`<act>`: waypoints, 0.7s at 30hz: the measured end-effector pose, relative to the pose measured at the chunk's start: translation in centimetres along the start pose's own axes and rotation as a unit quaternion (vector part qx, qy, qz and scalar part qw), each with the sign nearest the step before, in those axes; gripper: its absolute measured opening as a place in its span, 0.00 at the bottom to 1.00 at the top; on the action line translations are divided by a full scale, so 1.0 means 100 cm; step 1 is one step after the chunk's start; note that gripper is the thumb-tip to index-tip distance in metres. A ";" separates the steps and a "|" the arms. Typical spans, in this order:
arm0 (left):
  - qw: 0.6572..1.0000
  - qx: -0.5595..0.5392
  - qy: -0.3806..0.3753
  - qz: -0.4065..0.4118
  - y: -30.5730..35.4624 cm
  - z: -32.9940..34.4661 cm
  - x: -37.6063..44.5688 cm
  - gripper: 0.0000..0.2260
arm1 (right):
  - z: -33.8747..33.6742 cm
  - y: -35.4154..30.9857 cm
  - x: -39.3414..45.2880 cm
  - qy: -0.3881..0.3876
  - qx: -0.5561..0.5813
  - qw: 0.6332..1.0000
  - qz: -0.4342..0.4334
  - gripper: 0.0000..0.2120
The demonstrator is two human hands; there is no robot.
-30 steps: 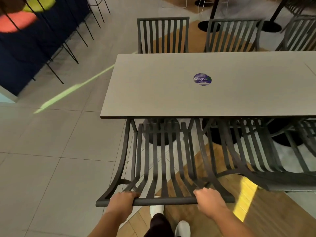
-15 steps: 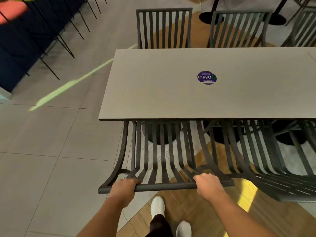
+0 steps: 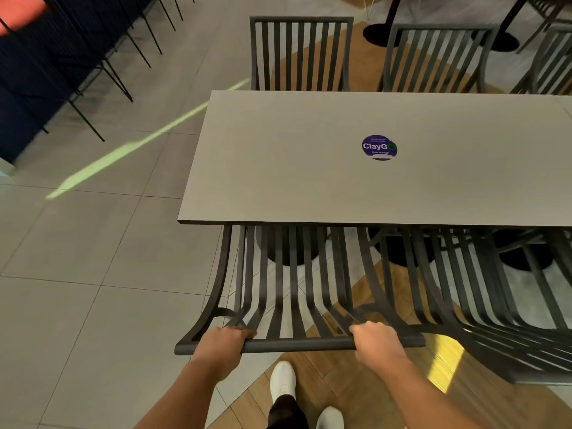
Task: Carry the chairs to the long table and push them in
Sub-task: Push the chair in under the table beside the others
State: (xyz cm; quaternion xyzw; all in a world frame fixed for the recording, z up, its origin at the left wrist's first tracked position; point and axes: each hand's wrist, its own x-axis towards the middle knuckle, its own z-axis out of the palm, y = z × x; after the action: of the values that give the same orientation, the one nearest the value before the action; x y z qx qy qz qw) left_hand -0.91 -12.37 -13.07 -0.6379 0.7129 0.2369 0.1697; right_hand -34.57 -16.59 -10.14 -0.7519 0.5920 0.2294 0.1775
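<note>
A dark slatted chair (image 3: 294,305) stands at the near left end of the long grey table (image 3: 309,168), its seat hidden under the tabletop. My left hand (image 3: 223,343) grips the left part of the chair's top rail. My right hand (image 3: 376,342) grips the same rail toward its right end. A second dark slatted chair (image 3: 483,308) sits just to the right, also tucked under the table.
Two more slatted chairs (image 3: 300,54) (image 3: 436,57) face me across the table. A round purple sticker (image 3: 379,147) lies on the tabletop. Thin black metal legs and a dark blue bench (image 3: 46,72) line the far left. My white shoes (image 3: 281,382) stand below the rail.
The chair has slid further under the table with both hands on its rail, and I have stepped closer, so the table edge sits nearer the chair back.
</note>
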 end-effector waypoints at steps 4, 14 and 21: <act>1.000 0.017 -0.005 0.007 -0.011 -0.002 0.001 0.23 | 0.005 -0.010 0.002 -0.003 0.008 1.000 0.006 0.12; 1.000 -0.001 -0.018 0.003 -0.048 -0.008 0.003 0.22 | 0.016 -0.041 0.006 0.001 0.037 0.999 0.001 0.08; 1.000 -0.020 0.001 0.005 -0.046 -0.014 -0.002 0.20 | 0.015 -0.033 0.002 0.015 0.052 0.998 -0.023 0.15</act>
State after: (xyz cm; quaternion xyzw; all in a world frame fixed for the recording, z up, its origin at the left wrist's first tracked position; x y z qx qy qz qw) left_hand 3.78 -13.34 -12.37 -0.6377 0.7114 0.2512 0.1551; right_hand -31.51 -15.15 -11.55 -0.7583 0.5883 0.1835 0.2125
